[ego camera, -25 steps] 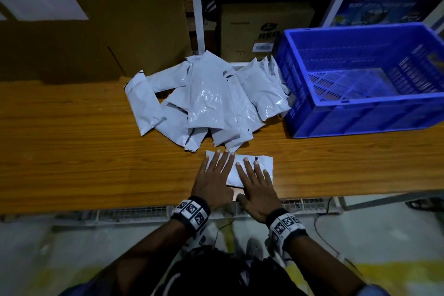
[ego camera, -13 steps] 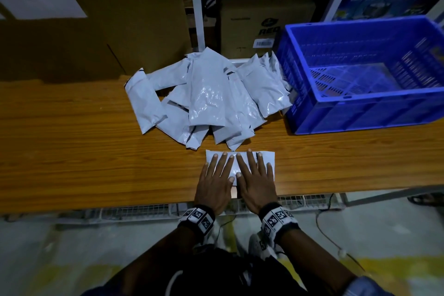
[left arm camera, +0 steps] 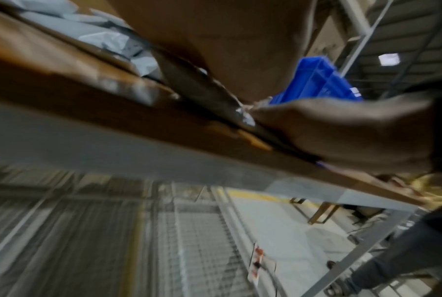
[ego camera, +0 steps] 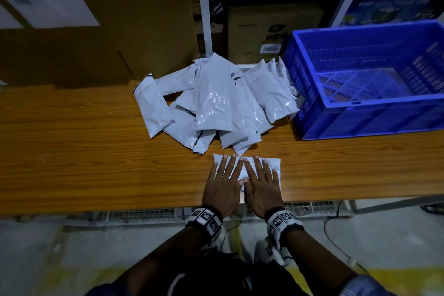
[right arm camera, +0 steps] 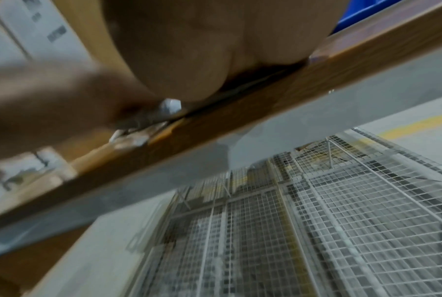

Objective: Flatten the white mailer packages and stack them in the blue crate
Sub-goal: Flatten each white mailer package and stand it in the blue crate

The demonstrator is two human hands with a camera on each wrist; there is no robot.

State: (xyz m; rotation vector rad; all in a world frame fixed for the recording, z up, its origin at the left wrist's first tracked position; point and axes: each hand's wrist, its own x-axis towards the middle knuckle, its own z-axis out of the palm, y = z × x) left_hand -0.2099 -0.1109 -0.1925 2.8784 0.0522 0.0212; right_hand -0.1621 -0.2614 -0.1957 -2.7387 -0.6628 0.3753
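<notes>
One white mailer (ego camera: pixel 274 163) lies flat near the table's front edge. My left hand (ego camera: pixel 222 181) and right hand (ego camera: pixel 262 182) lie side by side on it, palms down, fingers straight and spread. The hands cover most of the mailer. Behind it sits a loose pile of several white mailers (ego camera: pixel 213 103). The blue crate (ego camera: pixel 370 113) stands at the right with nothing visible inside. In the wrist views my palms press on the mailer's edge (left arm camera: pixel 242 114) (right arm camera: pixel 163 112) at the table's rim.
The wooden table (ego camera: pixel 72 156) stretches left. A large cardboard sheet (ego camera: pixel 134 19) leans behind it. A white shelf frame (ego camera: pixel 204 7) holds a brown box (ego camera: pixel 269 31) behind the pile. Wire mesh racking (right arm camera: pixel 316 231) runs under the table.
Both hands have slid forward over the mailer and drawn parallel. The mailer now lies flatter, with its far edge showing past my fingertips.
</notes>
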